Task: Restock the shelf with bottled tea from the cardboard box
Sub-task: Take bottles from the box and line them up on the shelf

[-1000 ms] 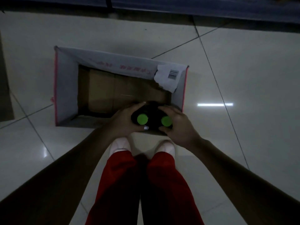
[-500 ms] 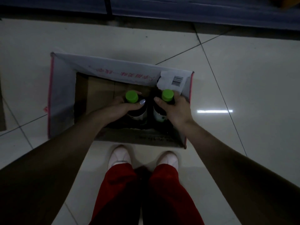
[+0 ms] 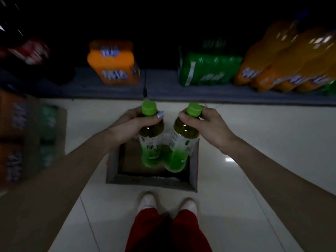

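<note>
My left hand (image 3: 131, 124) grips the neck of a tea bottle (image 3: 151, 142) with a green cap and green-and-white label. A second, matching tea bottle (image 3: 180, 148) hangs from my right hand (image 3: 209, 124), also held just under the cap. Both bottles are lifted clear above the open cardboard box (image 3: 193, 171) on the floor in front of my feet. What I can see of the box's brown inside holds no bottles. The low grey shelf (image 3: 163, 90) runs across the view just beyond the bottles.
On the shelf stand an orange drink pack (image 3: 113, 62), a green drink pack (image 3: 207, 69), large orange soda bottles (image 3: 283, 62) at the right and dark bottles (image 3: 27, 50) at the left. A carton of drink packs (image 3: 27, 139) sits on the floor at my left.
Both hands have lifted the two bottles up out of the box, and my view has tilted up so the shelf and its drinks now show.
</note>
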{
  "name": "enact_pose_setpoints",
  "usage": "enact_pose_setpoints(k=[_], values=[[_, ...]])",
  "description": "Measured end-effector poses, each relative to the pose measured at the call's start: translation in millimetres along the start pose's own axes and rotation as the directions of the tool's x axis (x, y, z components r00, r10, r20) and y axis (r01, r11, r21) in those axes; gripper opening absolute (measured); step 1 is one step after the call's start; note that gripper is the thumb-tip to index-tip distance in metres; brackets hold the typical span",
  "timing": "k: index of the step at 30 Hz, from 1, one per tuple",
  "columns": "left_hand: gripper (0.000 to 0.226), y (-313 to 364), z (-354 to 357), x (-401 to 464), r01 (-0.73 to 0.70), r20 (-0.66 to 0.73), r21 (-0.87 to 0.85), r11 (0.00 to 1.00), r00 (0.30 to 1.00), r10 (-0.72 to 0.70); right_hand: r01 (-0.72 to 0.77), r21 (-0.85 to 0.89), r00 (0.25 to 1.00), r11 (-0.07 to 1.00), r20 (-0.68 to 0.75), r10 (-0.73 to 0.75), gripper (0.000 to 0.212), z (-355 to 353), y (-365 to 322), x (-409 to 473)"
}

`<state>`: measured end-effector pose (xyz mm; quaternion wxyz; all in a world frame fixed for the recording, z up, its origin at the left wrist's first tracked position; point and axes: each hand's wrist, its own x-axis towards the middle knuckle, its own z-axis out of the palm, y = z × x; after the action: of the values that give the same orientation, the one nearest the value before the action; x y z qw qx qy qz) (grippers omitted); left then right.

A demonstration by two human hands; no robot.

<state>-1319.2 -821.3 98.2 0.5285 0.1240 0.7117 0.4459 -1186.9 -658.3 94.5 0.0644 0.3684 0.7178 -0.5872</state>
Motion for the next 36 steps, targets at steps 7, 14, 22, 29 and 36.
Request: enact_pose_setpoints(k=[7, 14, 22, 29, 36], values=[[0.04, 270, -3, -141, -0.28, -0.076, 0.111, 0.954, 0.954, 0.289, 0.323, -0.228, 0.944, 0.919, 0.012, -0.329, 0.037, -133, -247, -96], [0.067, 494, -7, -286, -0.487, -0.079, 0.19, 0.853, 0.858, 0.508, 0.502, -0.328, 0.794, 0.801, -0.194, -0.577, 0.044, -263, -449, -219], [0.038, 657, -9, -390, -0.699, -0.137, 0.251, 0.67, 0.66, 0.739, 0.668, -0.356, 0.541, 0.653, -0.37, -0.755, 0.043, -343, -608, -305], [0.027, 756, 3, -421, -0.818, -0.193, 0.281, 0.502, 0.464, 0.865, 0.711, -0.379, 0.416, 0.593, -0.453, -0.788, 0.049, -393, -691, -327], [0.024, 834, 23, -393, -0.831, -0.142, 0.356, 0.427, 0.403, 0.904, 0.697, -0.353, 0.386, 0.624, -0.55, -0.741, 0.048, -453, -740, -289]])
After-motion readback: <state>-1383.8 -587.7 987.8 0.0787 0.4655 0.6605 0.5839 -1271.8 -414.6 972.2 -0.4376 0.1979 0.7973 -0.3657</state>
